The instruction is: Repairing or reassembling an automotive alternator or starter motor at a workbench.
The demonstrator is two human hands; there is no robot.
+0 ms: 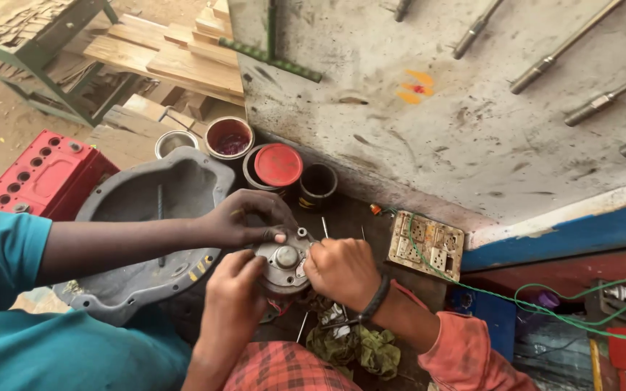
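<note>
Left hand (235, 289) and right hand (340, 271) are gripping a round metal motor part (285, 262); a co-worker's hand (244, 217) is touching it.

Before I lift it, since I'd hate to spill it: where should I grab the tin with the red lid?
Probably take the tin with the red lid around its round side wall, coming from above and the left. The wall stands close behind it and a dark open can crowds its right; the flat lid offers no grip.
</note>
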